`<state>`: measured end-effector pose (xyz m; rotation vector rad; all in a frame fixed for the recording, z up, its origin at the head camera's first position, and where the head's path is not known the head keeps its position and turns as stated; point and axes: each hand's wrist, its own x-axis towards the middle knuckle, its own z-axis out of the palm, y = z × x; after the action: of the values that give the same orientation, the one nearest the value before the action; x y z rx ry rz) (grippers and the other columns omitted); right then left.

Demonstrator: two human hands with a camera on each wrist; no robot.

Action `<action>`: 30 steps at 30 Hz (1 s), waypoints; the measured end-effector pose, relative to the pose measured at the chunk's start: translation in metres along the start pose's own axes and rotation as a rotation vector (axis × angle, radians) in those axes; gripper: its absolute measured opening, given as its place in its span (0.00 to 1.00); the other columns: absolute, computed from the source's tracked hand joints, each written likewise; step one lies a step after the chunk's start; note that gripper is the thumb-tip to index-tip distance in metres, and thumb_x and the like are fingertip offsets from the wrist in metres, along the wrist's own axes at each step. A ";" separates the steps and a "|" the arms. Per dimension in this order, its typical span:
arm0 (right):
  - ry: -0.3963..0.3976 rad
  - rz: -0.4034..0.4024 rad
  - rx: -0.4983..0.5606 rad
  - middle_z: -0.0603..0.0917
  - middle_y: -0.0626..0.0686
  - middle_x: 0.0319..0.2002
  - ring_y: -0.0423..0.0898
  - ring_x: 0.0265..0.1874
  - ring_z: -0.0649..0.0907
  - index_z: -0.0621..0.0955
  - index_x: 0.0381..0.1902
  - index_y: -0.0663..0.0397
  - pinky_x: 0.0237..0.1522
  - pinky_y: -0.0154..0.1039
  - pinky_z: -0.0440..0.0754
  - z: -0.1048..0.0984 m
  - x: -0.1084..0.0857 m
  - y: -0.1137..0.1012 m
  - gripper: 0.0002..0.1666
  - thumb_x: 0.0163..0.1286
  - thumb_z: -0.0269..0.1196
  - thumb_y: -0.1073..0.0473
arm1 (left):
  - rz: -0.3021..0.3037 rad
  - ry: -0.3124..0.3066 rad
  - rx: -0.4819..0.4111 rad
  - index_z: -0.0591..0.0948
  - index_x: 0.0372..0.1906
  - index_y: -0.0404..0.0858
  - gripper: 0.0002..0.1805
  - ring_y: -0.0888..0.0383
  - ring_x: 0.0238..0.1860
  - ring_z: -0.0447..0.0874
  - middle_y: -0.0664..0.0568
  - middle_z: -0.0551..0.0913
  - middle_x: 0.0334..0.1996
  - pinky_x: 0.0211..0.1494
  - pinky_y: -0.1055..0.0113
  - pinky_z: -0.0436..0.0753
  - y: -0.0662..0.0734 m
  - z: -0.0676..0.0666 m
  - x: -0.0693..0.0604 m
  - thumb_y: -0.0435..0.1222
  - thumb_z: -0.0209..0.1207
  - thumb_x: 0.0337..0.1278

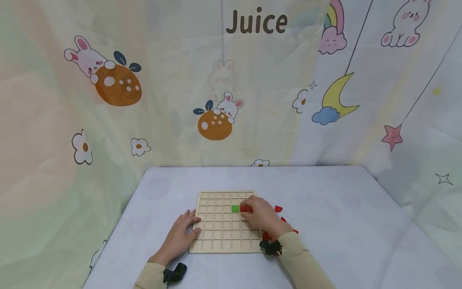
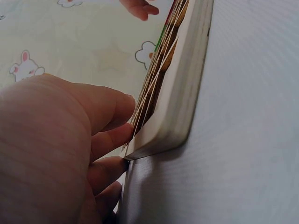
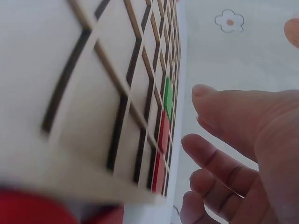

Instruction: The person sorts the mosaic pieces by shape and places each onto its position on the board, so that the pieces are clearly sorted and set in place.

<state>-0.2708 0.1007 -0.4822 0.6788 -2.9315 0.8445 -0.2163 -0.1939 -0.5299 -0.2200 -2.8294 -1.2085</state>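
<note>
The left hand (image 1: 179, 235), fingers spread, touches the near side of the gridded board (image 1: 218, 235), probably to steady it. To its right, under the right hand's fingertips, a green tile (image 1: 235, 208) and red tiles (image 3: 163, 133) sit in one row, seemingly kept straight by the ridges. The right hand (image 1: 261, 216) is loosely parted, gripping nothing visible. Loose red pieces (image 1: 278, 208) lie just right of it, presumably within easy reach. Beyond both hands, the backdrop (image 1: 173, 80) reads "Juice".

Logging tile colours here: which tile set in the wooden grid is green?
In the head view, it's the leftmost tile of the row of three; the two red tiles lie to its right.
</note>
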 end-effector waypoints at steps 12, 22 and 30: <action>0.049 0.125 0.054 0.82 0.42 0.39 0.43 0.36 0.76 0.85 0.44 0.46 0.39 0.38 0.80 -0.021 -0.017 0.022 0.11 0.64 0.69 0.54 | 0.015 -0.006 -0.002 0.80 0.55 0.43 0.16 0.45 0.76 0.51 0.48 0.64 0.73 0.78 0.48 0.48 0.000 -0.002 0.000 0.38 0.62 0.63; -0.051 0.139 0.046 0.80 0.38 0.30 0.41 0.30 0.75 0.86 0.36 0.43 0.34 0.36 0.78 -0.040 -0.023 0.036 0.03 0.63 0.69 0.56 | 0.011 -0.006 -0.010 0.80 0.55 0.42 0.16 0.46 0.76 0.51 0.48 0.63 0.73 0.78 0.48 0.48 0.001 -0.002 0.000 0.38 0.62 0.63; -0.254 0.181 0.111 0.80 0.44 0.29 0.44 0.30 0.76 0.85 0.34 0.48 0.32 0.38 0.78 -0.056 -0.037 0.042 0.08 0.57 0.73 0.59 | 0.001 -0.010 -0.007 0.80 0.55 0.41 0.16 0.45 0.76 0.51 0.47 0.63 0.73 0.78 0.47 0.48 0.004 -0.003 -0.001 0.37 0.62 0.63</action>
<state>-0.2601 0.1758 -0.4607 0.5707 -3.2342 1.0129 -0.2143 -0.1935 -0.5251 -0.2279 -2.8331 -1.2211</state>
